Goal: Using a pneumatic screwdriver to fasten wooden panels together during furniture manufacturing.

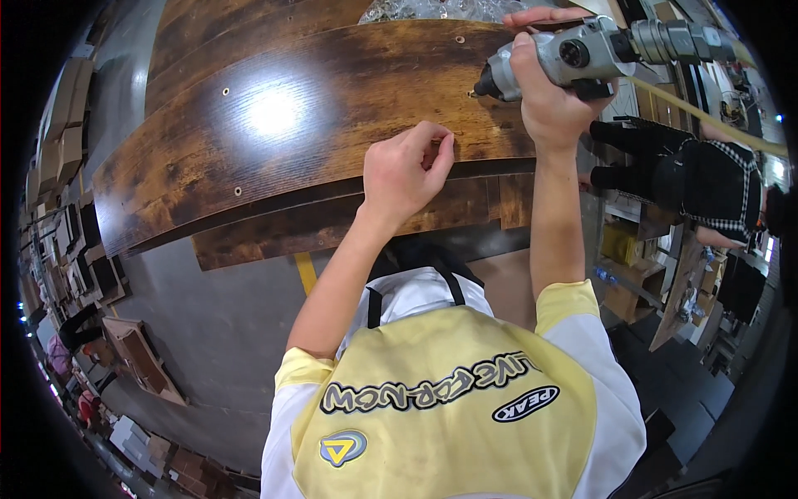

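Observation:
My right hand (549, 104) is wrapped round a silver-grey air screwdriver (586, 51), tilted with its dark nose down to the left. The tip meets a small brass-coloured fitting (472, 94) in a brown wood-grain board (341, 108), or stands just above it; I cannot tell which. My left hand (407, 166) is closed, fingers curled, over the near edge of the same board. Whatever those fingers hold, if anything, is hidden. Several small round fittings, one at the near left (238, 191), sit in the board's top face.
Clear plastic bags (440, 10) lie at the far edge. A pale hose (706, 116) runs off right from the screwdriver. Under the board's near side is another brown panel (316, 229). A person in dark clothes (706, 179) is at the right; cartons (66, 116) stand far left.

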`<state>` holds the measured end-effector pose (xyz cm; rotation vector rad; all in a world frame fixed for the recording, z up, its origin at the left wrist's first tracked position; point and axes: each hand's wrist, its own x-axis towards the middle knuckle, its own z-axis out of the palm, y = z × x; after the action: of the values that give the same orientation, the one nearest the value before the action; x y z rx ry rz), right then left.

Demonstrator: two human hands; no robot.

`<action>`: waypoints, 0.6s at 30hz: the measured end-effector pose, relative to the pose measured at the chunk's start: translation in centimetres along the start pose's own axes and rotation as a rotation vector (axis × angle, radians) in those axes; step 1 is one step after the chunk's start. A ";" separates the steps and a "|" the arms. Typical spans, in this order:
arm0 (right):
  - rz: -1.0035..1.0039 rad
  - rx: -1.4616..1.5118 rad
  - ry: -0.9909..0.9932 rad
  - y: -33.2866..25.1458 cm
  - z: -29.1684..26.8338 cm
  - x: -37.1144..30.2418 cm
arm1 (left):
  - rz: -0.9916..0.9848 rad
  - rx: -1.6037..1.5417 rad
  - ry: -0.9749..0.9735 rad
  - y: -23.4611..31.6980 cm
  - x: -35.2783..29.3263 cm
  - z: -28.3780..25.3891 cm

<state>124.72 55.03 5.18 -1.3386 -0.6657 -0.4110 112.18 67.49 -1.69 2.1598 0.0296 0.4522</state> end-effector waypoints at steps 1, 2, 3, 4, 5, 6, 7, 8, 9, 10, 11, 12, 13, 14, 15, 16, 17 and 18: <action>0.002 -0.001 -0.002 0.0 0.2 0.0 | 0.008 -0.012 0.019 0.0 0.0 0.1; 0.067 0.053 0.025 0.0 0.4 -0.1 | 0.016 -0.024 0.038 -0.1 -0.1 0.2; 0.133 0.107 0.052 0.0 0.6 -0.1 | 0.014 -0.025 0.038 -0.2 -0.1 0.3; 0.136 0.107 0.050 0.1 0.5 0.0 | 0.022 -0.031 0.050 -0.2 -0.1 0.5; 0.017 0.005 0.003 0.2 0.3 0.1 | 0.030 -0.036 0.062 -0.2 -0.1 0.6; -0.101 -0.097 -0.044 0.3 0.1 0.2 | 0.026 -0.035 0.063 -0.2 -0.1 0.7; -0.114 -0.099 -0.016 0.4 0.0 0.1 | 0.042 -0.035 0.070 -0.2 -0.1 0.8; -0.111 -0.099 -0.017 0.4 0.0 0.1 | 0.058 -0.034 0.078 -0.2 -0.1 0.8; -0.114 -0.103 -0.025 0.4 -0.2 0.1 | 0.056 -0.034 0.077 -0.2 -0.2 0.8; -0.119 -0.109 -0.032 0.4 -0.3 0.2 | 0.060 -0.032 0.082 -0.3 -0.2 0.9; -0.111 -0.098 -0.020 0.5 -0.2 0.1 | 0.065 -0.031 0.088 -0.3 -0.3 0.9; -0.110 -0.099 -0.019 0.6 -0.3 0.1 | 0.064 -0.031 0.086 -0.3 -0.3 1.0; -0.086 -0.080 -0.032 0.7 -0.4 0.1 | 0.077 -0.023 0.091 -0.3 -0.3 1.0; -0.063 -0.061 -0.045 0.8 -0.5 0.1 | 0.089 -0.016 0.096 -0.2 -0.4 1.1; -0.064 -0.102 -0.062 0.7 -0.7 0.0 | 0.088 -0.017 0.093 -0.1 -0.5 1.1; -0.062 -0.103 -0.062 0.6 -0.6 -0.1 | 0.087 -0.017 0.098 -0.1 -0.4 1.1; -0.055 -0.101 -0.056 0.4 -0.4 -0.3 | 0.086 -0.017 0.104 0.0 -0.4 1.1; -0.049 -0.099 -0.051 0.4 -0.3 -0.4 | 0.085 -0.018 0.104 0.1 -0.4 1.1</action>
<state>124.71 54.81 4.62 -1.4329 -0.7291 -0.4553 112.18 66.46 -2.31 2.1238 -0.0077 0.6116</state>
